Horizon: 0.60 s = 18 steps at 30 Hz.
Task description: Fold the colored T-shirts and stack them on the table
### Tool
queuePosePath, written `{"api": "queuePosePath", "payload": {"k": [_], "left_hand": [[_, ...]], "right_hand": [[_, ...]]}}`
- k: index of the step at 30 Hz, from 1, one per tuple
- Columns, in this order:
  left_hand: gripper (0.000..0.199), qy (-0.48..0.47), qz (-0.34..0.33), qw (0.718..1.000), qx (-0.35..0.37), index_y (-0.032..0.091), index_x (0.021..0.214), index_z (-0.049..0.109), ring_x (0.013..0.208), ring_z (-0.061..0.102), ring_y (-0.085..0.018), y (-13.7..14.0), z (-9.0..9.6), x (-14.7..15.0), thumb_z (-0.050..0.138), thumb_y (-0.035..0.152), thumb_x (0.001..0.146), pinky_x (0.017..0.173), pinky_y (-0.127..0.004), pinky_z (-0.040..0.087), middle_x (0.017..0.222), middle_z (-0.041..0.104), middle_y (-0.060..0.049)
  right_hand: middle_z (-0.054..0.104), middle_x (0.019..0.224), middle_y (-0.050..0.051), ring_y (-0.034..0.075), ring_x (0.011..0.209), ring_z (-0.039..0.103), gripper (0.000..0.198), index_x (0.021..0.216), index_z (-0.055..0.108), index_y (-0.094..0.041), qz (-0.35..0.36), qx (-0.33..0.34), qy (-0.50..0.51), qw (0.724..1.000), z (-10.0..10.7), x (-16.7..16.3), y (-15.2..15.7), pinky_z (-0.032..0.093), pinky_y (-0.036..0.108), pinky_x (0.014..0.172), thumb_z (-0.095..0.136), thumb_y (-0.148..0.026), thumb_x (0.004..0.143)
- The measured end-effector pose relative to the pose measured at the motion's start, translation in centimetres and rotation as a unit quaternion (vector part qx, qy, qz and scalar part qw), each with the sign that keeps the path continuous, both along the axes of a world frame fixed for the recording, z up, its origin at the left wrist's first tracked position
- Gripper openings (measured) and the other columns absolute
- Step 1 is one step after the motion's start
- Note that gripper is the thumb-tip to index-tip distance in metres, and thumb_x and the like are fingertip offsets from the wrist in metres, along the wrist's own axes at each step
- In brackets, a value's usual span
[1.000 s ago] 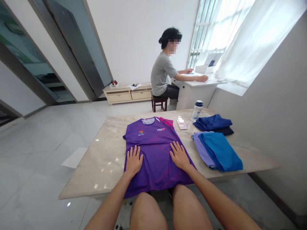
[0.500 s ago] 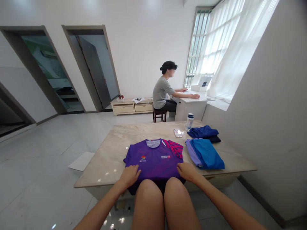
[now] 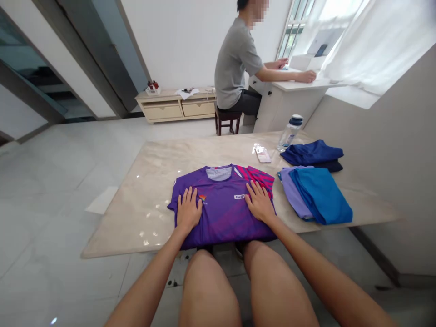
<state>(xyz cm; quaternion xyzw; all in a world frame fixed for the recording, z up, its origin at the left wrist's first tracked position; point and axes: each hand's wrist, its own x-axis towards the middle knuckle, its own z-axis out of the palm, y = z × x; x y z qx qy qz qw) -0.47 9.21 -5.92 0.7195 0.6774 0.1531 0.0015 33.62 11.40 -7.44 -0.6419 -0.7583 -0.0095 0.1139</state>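
Observation:
A purple T-shirt (image 3: 221, 218) with a pink-striped sleeve lies front side up on the marble-look table (image 3: 143, 181), its collar pointing away from me. Its lower part reaches the table's near edge. My left hand (image 3: 188, 210) rests flat on the chest near a small orange logo, fingers stretched out. Over by the white-lettered logo, my right hand (image 3: 260, 201) presses flat on the other side, its fingers spread. Neither hand grips the cloth.
Right of the shirt lie folded blue and lilac clothes (image 3: 322, 195), with dark blue clothes (image 3: 313, 152) behind them. A phone (image 3: 263, 153) and a water bottle (image 3: 290, 132) stand near the back edge. Beyond, a person (image 3: 235, 63) sits at a white desk (image 3: 289, 100).
Both hands have let go of the shirt's lower sides and moved up onto its chest, lying flat. The shirt's hanging lower edge is now up at the table edge. My view has tilted down.

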Motion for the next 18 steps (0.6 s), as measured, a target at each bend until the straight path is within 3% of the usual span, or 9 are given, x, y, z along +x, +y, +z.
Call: {"api": "queuePosePath", "payload": {"k": [3,7,9,12,15,18], "left_hand": [[0.066,-0.003,0.036,0.999,-0.015,0.007,0.167,0.048,0.168,0.032,-0.037,-0.9,-1.2,0.4,0.04,0.04,0.11,0.138,-0.058,0.023,0.179,0.037,-0.022],[0.074,-0.009,0.102,0.995,-0.011,-0.004,0.165,0.045,0.167,0.029,-0.047,-4.4,-2.1,0.7,0.047,0.041,0.107,0.136,-0.064,0.025,0.175,0.036,-0.033],[0.067,-0.04,0.066,0.997,-0.009,0.001,0.162,0.05,0.165,0.034,-0.044,-6.5,-2.1,0.1,0.049,0.039,0.107,0.135,-0.062,0.029,0.172,0.044,-0.03],[0.049,-0.087,0.017,0.996,-0.017,0.013,0.15,0.062,0.15,0.056,-0.032,-9.2,-1.5,-2.1,0.045,0.033,0.109,0.128,-0.05,0.042,0.156,0.063,-0.021],[0.039,-0.089,0.074,0.993,-0.018,0.014,0.134,0.067,0.129,0.068,-0.028,-10.6,-0.4,-5.3,0.041,0.024,0.108,0.116,-0.046,0.053,0.134,0.072,-0.02],[0.028,-0.083,0.142,0.986,-0.028,0.015,0.119,0.071,0.118,0.072,-0.032,-10.5,0.9,-7.8,0.054,0.03,0.102,0.104,-0.047,0.057,0.122,0.073,-0.02]], "right_hand": [[0.029,0.184,0.01,0.03,0.17,0.027,0.065,0.173,0.042,-0.017,0.002,-0.022,-0.011,1.0,-0.9,0.1,-0.9,0.022,0.051,0.138,0.03,-0.044,0.115],[0.032,0.183,0.01,0.031,0.17,0.028,0.065,0.172,0.045,-0.016,0.022,-0.019,-0.022,0.999,-1.9,0.7,-3.8,0.024,0.052,0.137,0.029,-0.044,0.115],[0.035,0.181,0.011,0.032,0.169,0.031,0.064,0.17,0.048,-0.016,0.025,-0.007,-0.023,0.999,-2.3,1.3,-5.4,0.026,0.053,0.136,0.031,-0.043,0.114],[0.04,0.179,0.011,0.033,0.166,0.036,0.064,0.167,0.053,-0.016,0.025,0.012,-0.02,0.999,-3.1,2.3,-7.4,0.031,0.054,0.134,0.032,-0.043,0.113],[0.043,0.177,0.011,0.033,0.164,0.039,0.063,0.165,0.056,-0.017,0.043,0.038,-0.015,0.998,-4.0,2.9,-8.6,0.032,0.054,0.133,0.032,-0.042,0.112],[0.045,0.176,0.012,0.034,0.162,0.043,0.062,0.163,0.059,-0.017,0.038,0.058,-0.009,0.998,-4.4,2.8,-8.8,0.032,0.055,0.132,0.033,-0.041,0.111]]}}
